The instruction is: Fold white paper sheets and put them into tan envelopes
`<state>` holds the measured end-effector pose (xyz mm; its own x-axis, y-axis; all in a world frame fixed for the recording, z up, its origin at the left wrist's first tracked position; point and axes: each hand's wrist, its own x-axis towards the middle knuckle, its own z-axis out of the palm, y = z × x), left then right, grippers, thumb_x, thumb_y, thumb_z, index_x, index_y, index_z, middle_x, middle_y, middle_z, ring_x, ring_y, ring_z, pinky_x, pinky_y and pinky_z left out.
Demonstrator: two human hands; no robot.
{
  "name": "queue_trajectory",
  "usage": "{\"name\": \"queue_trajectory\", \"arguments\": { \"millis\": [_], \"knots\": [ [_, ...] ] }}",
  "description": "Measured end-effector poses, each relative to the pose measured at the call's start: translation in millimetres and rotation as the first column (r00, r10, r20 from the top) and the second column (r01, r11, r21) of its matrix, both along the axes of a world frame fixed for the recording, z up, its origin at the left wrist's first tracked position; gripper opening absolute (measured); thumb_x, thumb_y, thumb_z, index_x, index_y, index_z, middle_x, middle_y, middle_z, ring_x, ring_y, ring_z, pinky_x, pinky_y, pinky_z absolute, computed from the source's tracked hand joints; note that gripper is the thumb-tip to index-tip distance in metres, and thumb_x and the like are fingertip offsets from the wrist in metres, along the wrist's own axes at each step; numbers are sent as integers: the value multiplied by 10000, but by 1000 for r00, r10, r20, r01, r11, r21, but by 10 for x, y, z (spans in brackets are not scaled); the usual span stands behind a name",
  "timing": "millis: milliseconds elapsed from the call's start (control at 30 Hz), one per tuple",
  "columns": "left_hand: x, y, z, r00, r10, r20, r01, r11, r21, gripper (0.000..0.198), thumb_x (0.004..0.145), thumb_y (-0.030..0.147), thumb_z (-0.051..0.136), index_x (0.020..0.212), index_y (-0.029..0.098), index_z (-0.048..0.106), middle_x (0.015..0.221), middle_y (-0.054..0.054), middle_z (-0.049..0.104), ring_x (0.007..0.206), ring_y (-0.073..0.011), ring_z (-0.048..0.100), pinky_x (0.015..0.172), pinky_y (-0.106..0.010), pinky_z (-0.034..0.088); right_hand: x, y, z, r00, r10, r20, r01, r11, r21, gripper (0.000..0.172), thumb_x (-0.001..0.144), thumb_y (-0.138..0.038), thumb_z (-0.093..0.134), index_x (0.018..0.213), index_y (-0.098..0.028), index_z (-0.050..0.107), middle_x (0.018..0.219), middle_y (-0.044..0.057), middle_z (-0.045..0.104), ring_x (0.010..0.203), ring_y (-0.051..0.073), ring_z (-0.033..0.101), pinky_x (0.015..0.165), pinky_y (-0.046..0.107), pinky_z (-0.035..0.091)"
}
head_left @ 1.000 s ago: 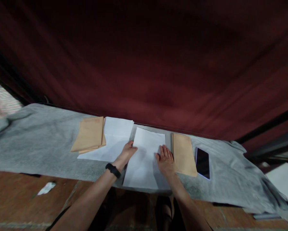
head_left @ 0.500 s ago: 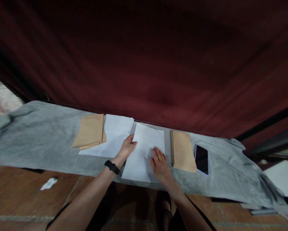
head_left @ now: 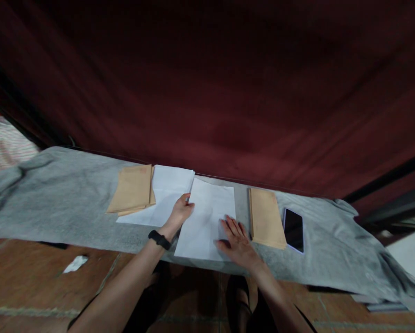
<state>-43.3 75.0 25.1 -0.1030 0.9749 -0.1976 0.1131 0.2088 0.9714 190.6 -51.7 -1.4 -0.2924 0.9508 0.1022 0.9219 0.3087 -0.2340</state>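
Note:
A white sheet of paper (head_left: 205, 217) with faint crease lines lies flat in front of me. My left hand (head_left: 182, 210) pinches its left edge between thumb and fingers. Fingers spread, my right hand (head_left: 238, 243) rests over the sheet's lower right edge. Left of the sheet are more white papers (head_left: 169, 199), partly covered by a stack of brown envelopes (head_left: 133, 187). A second pile of brown envelopes (head_left: 267, 217) lies just right of my right hand.
A grey cloth (head_left: 71, 199) covers the long narrow surface. Beyond the right envelopes lies a phone (head_left: 294, 230) with a dark screen. A dark red curtain (head_left: 207, 115) hangs behind. On the tiled floor is a crumpled white scrap (head_left: 75, 264).
My right hand has slid slightly right, toward the sheet's edge, and its fingers have spread wider. The left hand keeps its hold on the sheet. The view has shifted a little.

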Motion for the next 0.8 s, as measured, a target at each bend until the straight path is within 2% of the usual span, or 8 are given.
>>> {"name": "queue_trajectory", "arguments": {
  "millis": [100, 167, 333, 433, 533, 600, 700, 800],
  "knots": [
    [-21, 31, -38, 998, 21, -58, -21, 1000, 2, 530, 642, 123, 600, 1170, 155, 619, 577, 63, 605, 444, -120, 527, 448, -208, 355, 36, -118, 135, 988, 153, -26, -155, 982, -108, 889, 851, -548, 683, 1586, -267, 268, 1654, 95, 254, 1526, 273, 244, 1228, 502, 239],
    [-42, 28, -35, 998, 29, -58, -29, 1000, -2, 557, 647, 106, 599, 1202, 152, 615, 579, 65, 601, 436, -111, 514, 450, -205, 361, 53, -176, 209, 976, 215, -39, -219, 962, -162, 945, 806, -529, 738, 1586, -288, 262, 1662, 84, 231, 1529, 278, 234, 1238, 502, 211],
    [-92, -16, 13, 999, 22, -40, -23, 999, -25, 559, 684, 131, 635, 1242, 140, 603, 621, 47, 631, 495, -124, 572, 499, -212, 431, 77, -206, 299, 969, 237, -64, -244, 957, -157, 744, 885, -382, 668, 1551, -257, 359, 1628, 66, 327, 1495, 229, 327, 1256, 468, 204],
    [-111, -11, 24, 998, 23, -51, -25, 999, -38, 587, 685, 129, 658, 1268, 132, 591, 618, 46, 628, 512, -125, 582, 511, -210, 440, 99, -177, 315, 970, 231, -79, -239, 964, -115, 618, 911, -233, 593, 1509, -267, 439, 1579, 38, 426, 1448, 192, 412, 1249, 420, 254],
    [-127, 22, 6, 997, 25, -76, -28, 999, -39, 632, 677, 111, 658, 1304, 134, 576, 590, 64, 596, 483, -111, 545, 495, -202, 414, 154, -137, 348, 967, 210, -142, -227, 967, -116, 595, 895, -77, 499, 1453, -285, 518, 1514, -6, 515, 1386, 156, 495, 1224, 373, 325],
    [-142, 47, -13, 995, 20, -99, -22, 1000, -19, 645, 680, 117, 663, 1318, 147, 574, 623, 58, 607, 507, -113, 555, 516, -205, 430, 212, -111, 387, 958, 175, -227, -209, 969, -133, 561, 905, -46, 457, 1390, -294, 588, 1442, -30, 590, 1332, 141, 553, 1179, 334, 397],
    [-171, 59, -15, 978, 1, -209, 16, 997, 77, 576, 711, 174, 678, 1283, 162, 611, 830, -10, 688, 667, -149, 640, 654, -256, 518, 305, -84, 449, 934, 125, -334, -179, 974, -137, 480, 925, -69, 464, 1290, -299, 674, 1343, -39, 668, 1255, 145, 621, 1105, 303, 480],
    [-196, -8, 70, 943, -64, -326, 147, 960, 237, 457, 767, 268, 684, 1214, 180, 659, 1202, -98, 673, 1047, -226, 660, 923, -344, 524, 340, -85, 491, 923, 144, -356, -202, 970, -132, 459, 895, -61, 517, 1242, -291, 709, 1306, -23, 694, 1229, 168, 642, 1089, 317, 496]
  ]
}}
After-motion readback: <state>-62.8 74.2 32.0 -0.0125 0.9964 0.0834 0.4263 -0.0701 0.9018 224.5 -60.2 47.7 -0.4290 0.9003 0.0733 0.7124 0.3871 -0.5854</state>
